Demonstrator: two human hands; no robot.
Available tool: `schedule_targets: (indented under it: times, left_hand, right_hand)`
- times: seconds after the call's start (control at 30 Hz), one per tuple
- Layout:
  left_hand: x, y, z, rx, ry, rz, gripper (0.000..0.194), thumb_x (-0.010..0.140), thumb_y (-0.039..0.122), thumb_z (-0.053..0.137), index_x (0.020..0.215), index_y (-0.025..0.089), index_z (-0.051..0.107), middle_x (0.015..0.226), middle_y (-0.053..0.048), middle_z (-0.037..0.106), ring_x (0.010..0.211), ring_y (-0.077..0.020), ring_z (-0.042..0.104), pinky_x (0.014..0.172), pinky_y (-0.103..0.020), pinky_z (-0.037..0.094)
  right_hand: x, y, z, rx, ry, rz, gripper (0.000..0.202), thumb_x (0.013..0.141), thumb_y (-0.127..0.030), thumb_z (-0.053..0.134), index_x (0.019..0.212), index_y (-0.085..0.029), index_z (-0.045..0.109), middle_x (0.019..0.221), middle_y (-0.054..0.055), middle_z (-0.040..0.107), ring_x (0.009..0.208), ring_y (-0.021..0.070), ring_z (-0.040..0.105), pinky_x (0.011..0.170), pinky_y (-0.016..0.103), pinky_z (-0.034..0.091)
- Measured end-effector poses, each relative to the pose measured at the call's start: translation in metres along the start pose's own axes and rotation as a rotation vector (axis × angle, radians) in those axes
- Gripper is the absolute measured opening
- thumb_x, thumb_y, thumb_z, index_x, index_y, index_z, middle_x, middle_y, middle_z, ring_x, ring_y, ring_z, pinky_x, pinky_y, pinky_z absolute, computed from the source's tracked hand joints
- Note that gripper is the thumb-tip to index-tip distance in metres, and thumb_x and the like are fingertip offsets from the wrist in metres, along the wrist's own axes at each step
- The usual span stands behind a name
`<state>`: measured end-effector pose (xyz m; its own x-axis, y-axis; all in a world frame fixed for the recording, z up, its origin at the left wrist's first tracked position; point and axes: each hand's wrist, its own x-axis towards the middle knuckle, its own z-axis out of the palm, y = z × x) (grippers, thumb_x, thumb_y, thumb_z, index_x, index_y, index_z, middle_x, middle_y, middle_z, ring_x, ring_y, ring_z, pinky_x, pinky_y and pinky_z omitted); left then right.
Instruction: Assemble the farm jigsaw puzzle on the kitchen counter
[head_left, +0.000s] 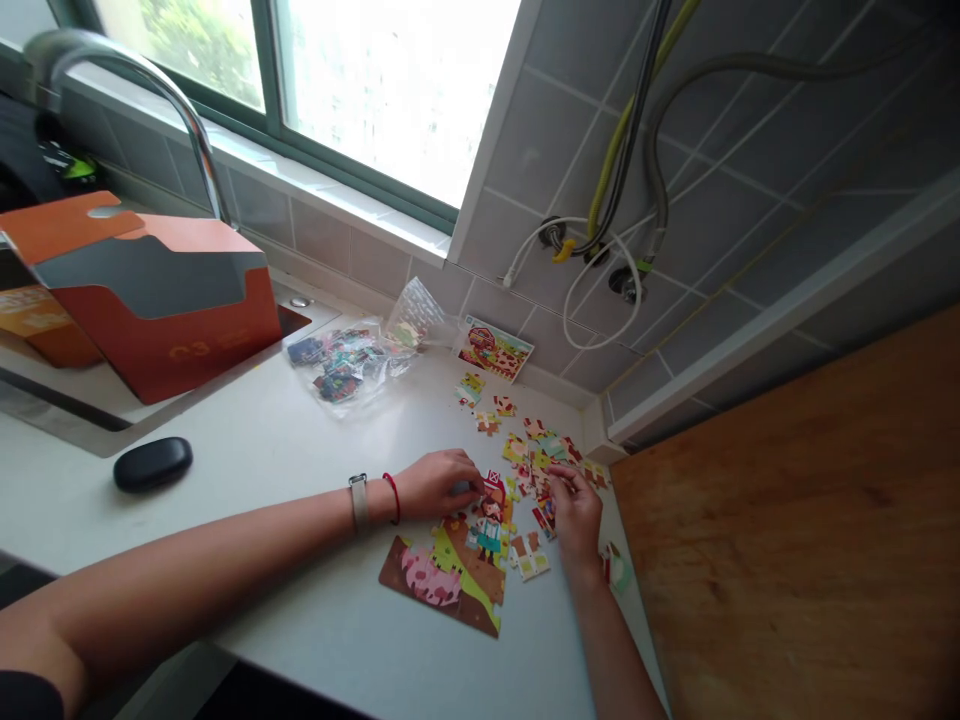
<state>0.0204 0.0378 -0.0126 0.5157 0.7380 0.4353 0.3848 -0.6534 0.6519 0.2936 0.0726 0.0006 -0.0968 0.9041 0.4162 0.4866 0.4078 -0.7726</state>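
A partly joined jigsaw puzzle (pixel 442 575) lies on the white counter, showing a pink spotted animal and a figure in teal overalls. My left hand (pixel 442 484) rests at its upper left edge, fingers curled down near the red barn piece (pixel 493 482); whether it grips anything is hidden. To the right, my right hand (pixel 576 505) has thumb and fingers pinched over the loose puzzle pieces (pixel 517 447); what lies between the fingertips is too small to make out. A brown and cream piece (pixel 529 557) sits beside the puzzle's right edge.
A picture card (pixel 495 348) leans against the tiled wall. Left of it are clear plastic bags (pixel 352 365) of pieces. An orange box (pixel 165 320) stands by the faucet (pixel 180 95), with a black case (pixel 153 465) in front. A wooden panel (pixel 795 520) borders the right side.
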Motion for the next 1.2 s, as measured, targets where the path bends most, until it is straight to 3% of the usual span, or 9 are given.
schedule_targets:
  times: [0.1,0.27,0.47,0.63,0.73,0.87,1.07,1.13,1.2]
  left_hand:
    - [0.000,-0.001,0.000,0.033,-0.011,0.032,0.017,0.101,0.029,0.059,0.097,0.024,0.075,0.092,-0.006,0.075,0.088,-0.0213,0.069,0.082,-0.032,0.055]
    - [0.002,-0.018,-0.012,0.191,-0.035,0.054,0.019,0.101,0.024,0.056,0.105,0.023,0.075,0.103,-0.009,0.075,0.101,-0.0234,0.068,0.093,-0.035,0.054]
    - [-0.001,-0.055,-0.037,0.492,0.000,-0.189,0.040,0.100,0.041,0.061,0.133,0.019,0.067,0.149,-0.017,0.059,0.140,-0.0365,0.052,0.114,-0.051,0.046]
    - [0.006,-0.065,-0.044,0.583,-0.040,-0.302,0.067,0.098,0.060,0.059,0.150,0.019,0.056,0.163,-0.017,0.045,0.148,-0.0441,0.043,0.116,-0.058,0.040]
    - [0.015,-0.068,-0.042,0.545,-0.058,-0.256,0.059,0.103,0.059,0.053,0.150,0.024,0.057,0.165,-0.013,0.044,0.151,-0.0400,0.040,0.118,-0.056,0.037]
    - [0.025,-0.073,-0.039,0.490,-0.024,-0.265,0.043,0.109,0.050,0.043,0.135,0.025,0.068,0.156,-0.009,0.057,0.151,-0.0350,0.042,0.117,-0.052,0.040]
    - [0.027,-0.078,-0.036,0.496,0.029,-0.237,0.037,0.106,0.044,0.049,0.123,0.024,0.074,0.148,-0.009,0.064,0.141,-0.0348,0.052,0.112,-0.052,0.046]
    - [0.026,-0.077,-0.036,0.495,0.058,-0.220,0.032,0.104,0.039,0.050,0.117,0.024,0.076,0.139,-0.008,0.069,0.135,-0.0325,0.057,0.110,-0.048,0.048]
    - [0.025,-0.076,-0.037,0.496,0.086,-0.206,0.029,0.103,0.033,0.052,0.114,0.024,0.077,0.127,-0.009,0.075,0.127,-0.0301,0.062,0.106,-0.044,0.050]
  right_hand:
    - [-0.006,-0.011,0.008,0.036,0.004,0.030,0.020,0.090,-0.037,0.064,0.086,-0.021,0.076,0.089,0.009,0.076,0.086,0.0256,0.073,0.077,0.038,0.061]
    - [-0.010,-0.020,0.012,0.046,-0.092,0.002,0.019,0.090,-0.035,0.065,0.087,-0.022,0.078,0.095,0.009,0.076,0.094,0.0268,0.073,0.084,0.040,0.060]
    - [-0.009,-0.020,0.012,0.034,-0.098,0.046,0.022,0.089,-0.038,0.066,0.088,-0.021,0.079,0.096,0.010,0.078,0.092,0.0253,0.073,0.078,0.035,0.059]
    - [-0.012,-0.024,0.014,-0.011,-0.194,0.036,0.023,0.089,-0.036,0.063,0.090,-0.021,0.081,0.098,0.010,0.079,0.092,0.0243,0.072,0.078,0.033,0.057]
    - [-0.015,-0.029,0.011,-0.062,-0.332,0.068,0.026,0.088,-0.036,0.062,0.092,-0.020,0.082,0.084,0.007,0.077,0.074,0.0206,0.068,0.067,0.030,0.053]
    - [-0.016,-0.039,0.001,-0.103,-0.602,0.114,0.027,0.090,-0.039,0.065,0.095,-0.020,0.084,0.063,0.000,0.066,0.055,0.0139,0.051,0.053,0.025,0.038]
    - [-0.014,-0.042,-0.015,-0.010,-1.033,0.236,0.042,0.073,-0.046,0.088,0.108,-0.022,0.084,0.069,-0.002,0.067,0.060,0.0129,0.054,0.058,0.023,0.039]
    - [-0.014,-0.042,-0.017,-0.002,-1.105,0.200,0.048,0.068,-0.049,0.093,0.108,-0.025,0.084,0.077,-0.001,0.070,0.067,0.0142,0.057,0.061,0.024,0.041]
    - [-0.014,-0.044,-0.016,-0.064,-1.092,0.113,0.047,0.067,-0.046,0.095,0.108,-0.026,0.084,0.084,0.000,0.072,0.074,0.0157,0.060,0.065,0.024,0.043]
